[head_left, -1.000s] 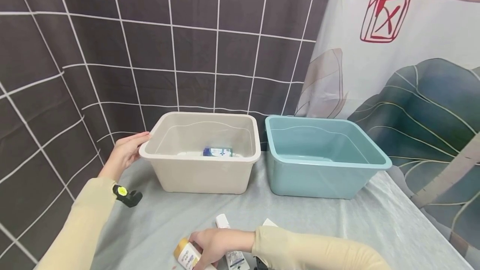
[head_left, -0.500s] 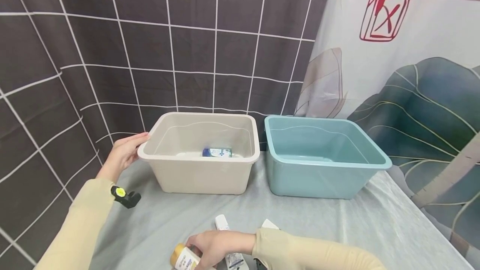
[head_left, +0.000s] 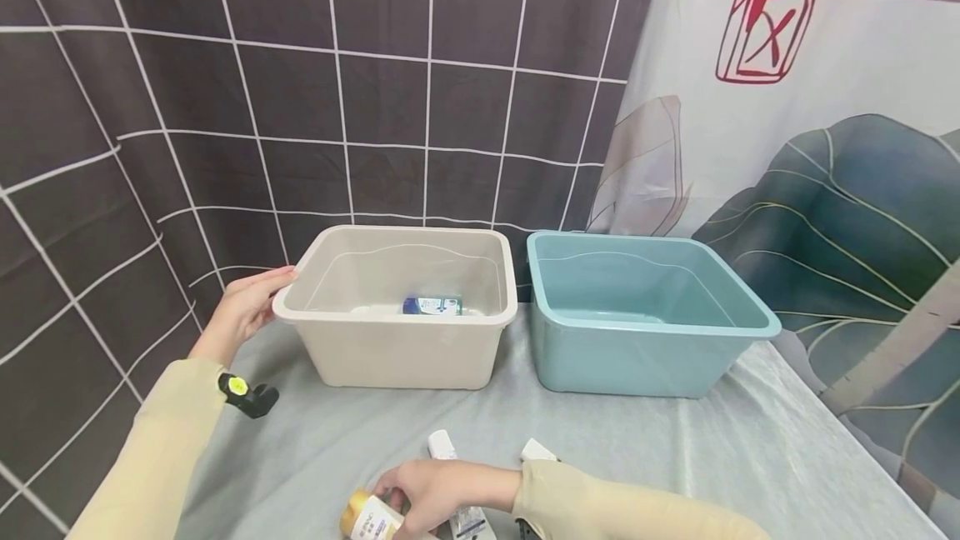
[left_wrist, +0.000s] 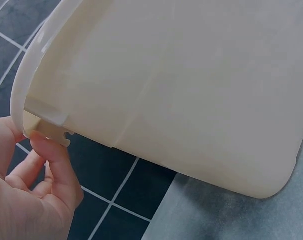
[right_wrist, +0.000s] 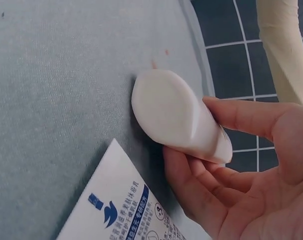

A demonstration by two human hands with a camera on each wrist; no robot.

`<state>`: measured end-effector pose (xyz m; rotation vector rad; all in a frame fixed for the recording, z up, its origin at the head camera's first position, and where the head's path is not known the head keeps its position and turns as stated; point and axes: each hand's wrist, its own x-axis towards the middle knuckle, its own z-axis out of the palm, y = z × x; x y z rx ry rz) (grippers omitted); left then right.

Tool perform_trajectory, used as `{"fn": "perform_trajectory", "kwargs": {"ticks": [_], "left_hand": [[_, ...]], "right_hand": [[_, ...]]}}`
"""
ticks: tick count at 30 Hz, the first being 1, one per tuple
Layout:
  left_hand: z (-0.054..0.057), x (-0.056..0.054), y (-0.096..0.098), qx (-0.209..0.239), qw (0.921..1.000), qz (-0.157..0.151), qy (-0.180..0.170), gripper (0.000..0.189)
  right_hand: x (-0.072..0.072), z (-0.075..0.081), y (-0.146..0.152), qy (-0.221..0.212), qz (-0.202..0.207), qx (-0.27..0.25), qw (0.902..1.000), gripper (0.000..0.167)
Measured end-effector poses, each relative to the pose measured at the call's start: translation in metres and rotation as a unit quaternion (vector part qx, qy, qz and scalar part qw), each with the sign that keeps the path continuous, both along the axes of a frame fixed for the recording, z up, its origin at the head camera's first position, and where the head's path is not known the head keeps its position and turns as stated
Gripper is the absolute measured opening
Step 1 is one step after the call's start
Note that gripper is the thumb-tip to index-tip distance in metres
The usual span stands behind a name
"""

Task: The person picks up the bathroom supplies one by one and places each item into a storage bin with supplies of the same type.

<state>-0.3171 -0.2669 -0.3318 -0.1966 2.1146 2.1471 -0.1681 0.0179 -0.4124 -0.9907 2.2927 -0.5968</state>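
My left hand (head_left: 251,307) pinches the rim of the beige plastic bin (head_left: 405,352) at its left side; in the left wrist view the thumb (left_wrist: 54,160) presses under the rim's corner. My right hand (head_left: 431,494) grips a white bottle with a yellow cap (head_left: 371,519) low in the head view. The right wrist view shows the bottle's white base (right_wrist: 164,107), with thumb and fingers on opposite sides of its body. Under the right wrist lies a white tube (head_left: 444,445), its printed crimped end (right_wrist: 126,210) beside the bottle.
A blue plastic bin (head_left: 622,361) stands right of the beige one. Inside the beige bin lies a blue-and-clear labelled item (head_left: 432,306). A white object (head_left: 537,450) peeks out beyond the right sleeve. Grey cloth (head_left: 315,448) covers the table; a dark checked curtain (head_left: 390,107) hangs behind.
The bottle in my right hand has shifted slightly left and turned a little, its yellow cap showing more fully. My left hand keeps its hold on the beige bin's rim.
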Motion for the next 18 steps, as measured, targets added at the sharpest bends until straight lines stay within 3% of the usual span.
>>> {"fn": "perform_trajectory", "kwargs": {"ticks": [6, 9, 18], "left_hand": [[0.0, -0.001, 0.0, -0.007, 1.0, -0.001, -0.001, 0.022], [-0.001, -0.002, 0.0, -0.001, 1.0, 0.0, -0.003, 0.009], [-0.001, 0.0, -0.001, 0.007, 1.0, -0.004, 0.001, 0.013]], "right_hand": [[-0.002, 0.002, 0.004, 0.037, 0.02, 0.003, 0.9991, 0.04], [-0.001, 0.006, 0.007, 0.034, 0.019, -0.007, 0.9992, 0.039], [-0.001, 0.017, 0.017, 0.031, 0.004, -0.025, 0.9992, 0.042]]}}
